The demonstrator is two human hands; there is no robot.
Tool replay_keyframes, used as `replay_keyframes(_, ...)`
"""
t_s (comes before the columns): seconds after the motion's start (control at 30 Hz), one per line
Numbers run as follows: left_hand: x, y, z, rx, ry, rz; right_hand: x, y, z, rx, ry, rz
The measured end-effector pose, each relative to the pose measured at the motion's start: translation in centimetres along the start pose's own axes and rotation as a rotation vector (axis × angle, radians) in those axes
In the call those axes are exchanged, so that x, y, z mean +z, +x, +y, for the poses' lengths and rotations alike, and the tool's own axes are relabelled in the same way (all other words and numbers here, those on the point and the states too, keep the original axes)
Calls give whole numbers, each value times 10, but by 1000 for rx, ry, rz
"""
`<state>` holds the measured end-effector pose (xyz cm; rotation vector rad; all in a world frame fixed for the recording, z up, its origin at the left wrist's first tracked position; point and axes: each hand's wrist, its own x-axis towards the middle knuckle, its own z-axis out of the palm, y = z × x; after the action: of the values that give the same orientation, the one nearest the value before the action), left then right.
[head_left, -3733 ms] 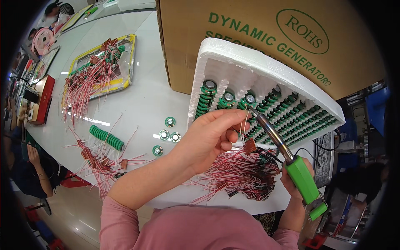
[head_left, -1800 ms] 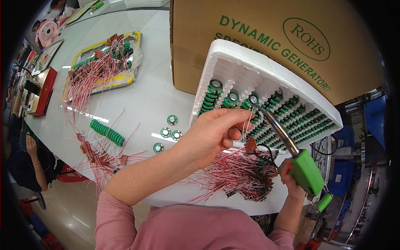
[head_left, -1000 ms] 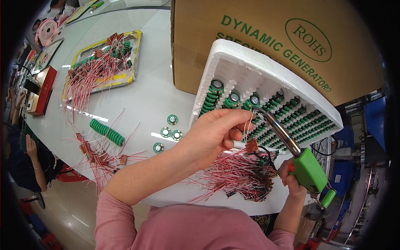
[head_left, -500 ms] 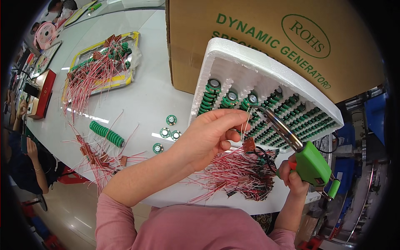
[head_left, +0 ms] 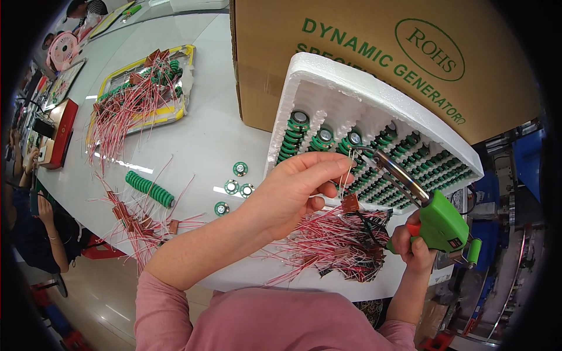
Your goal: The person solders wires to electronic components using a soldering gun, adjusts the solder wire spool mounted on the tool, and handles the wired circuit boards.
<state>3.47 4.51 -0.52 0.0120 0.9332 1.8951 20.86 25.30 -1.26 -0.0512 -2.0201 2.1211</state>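
My left hand (head_left: 310, 181) is closed in a pinch on thin wires, beside the foam tray's front row. A small brown circuit board (head_left: 350, 203) hangs from these wires below the fingertips. In my right hand (head_left: 413, 245) is a green soldering gun (head_left: 444, 222), its fingers wrapped round the grip. The gun's bent tip is close to the wire ends and to a small round speaker (head_left: 355, 138); whether they touch I cannot tell. Rows of stacked green-rimmed speakers fill the white foam tray (head_left: 374, 90), which leans tilted against a carton.
The large cardboard box (head_left: 374, 23) stands behind the tray. Red and white wires with boards lie in a heap (head_left: 333, 245) under my hands. Further left are loose speakers (head_left: 232, 186), a green speaker stack (head_left: 149, 188) and a yellow-rimmed tray (head_left: 188, 58). Another person's hand (head_left: 45, 207) is at far left.
The soldering gun has tilted slightly, its body shifting a little up and right in my right hand. My left hand stays almost where it was, still pinching the wires.
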Motion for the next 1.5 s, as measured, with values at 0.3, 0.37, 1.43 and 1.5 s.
replay_keyframes(0.3,0,0,2,-24,-19,-11,1,5,-4,-14,-1,-40)
replay_keyframes(0.37,1,0,2,-31,-11,-2,1,4,-4,-9,-6,-34)
replay_keyframes(1.43,2,-3,3,-41,41,3,-3,6,-4,34,168,-25)
replay_keyframes(1.5,2,-3,3,-41,41,-1,-3,7,-5,39,164,-25)
